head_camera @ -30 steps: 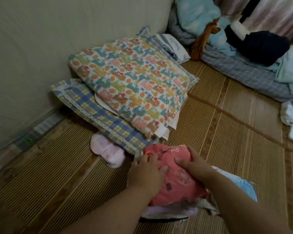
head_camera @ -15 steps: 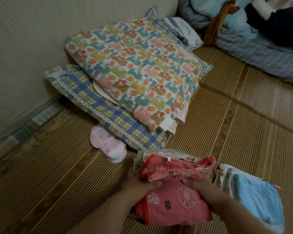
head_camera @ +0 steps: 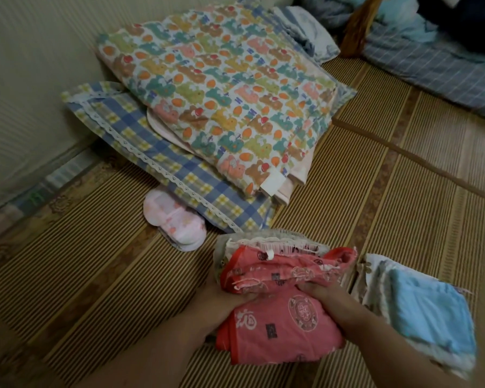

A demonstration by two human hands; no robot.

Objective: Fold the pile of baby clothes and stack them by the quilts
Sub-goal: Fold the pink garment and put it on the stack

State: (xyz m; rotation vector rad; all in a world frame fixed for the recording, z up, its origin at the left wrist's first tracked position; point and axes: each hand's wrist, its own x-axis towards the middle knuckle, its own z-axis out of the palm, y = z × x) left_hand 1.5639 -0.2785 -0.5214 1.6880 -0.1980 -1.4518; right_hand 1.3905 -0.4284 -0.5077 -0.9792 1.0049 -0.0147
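The red cotton garment [head_camera: 280,326], printed with round white emblems, lies at 6 o'clock in the view, on a pile of folded baby clothes [head_camera: 266,243] whose pale frilled edges show at its 12 o'clock. The left hand [head_camera: 221,303] grips the garment's folded upper band from 9 o'clock, and the right hand [head_camera: 333,299] pinches it from 3 o'clock. A soft light-blue folded stack [head_camera: 429,312] sits just beside it at 3 o'clock. At 12 o'clock are the quilts: a puffy animal-print quilt [head_camera: 221,107] on a flat checked quilt [head_camera: 151,152] with lace trim. Small rounded pink soft pieces [head_camera: 174,222] lie at 10 o'clock on the ribbed straw mat [head_camera: 403,197].
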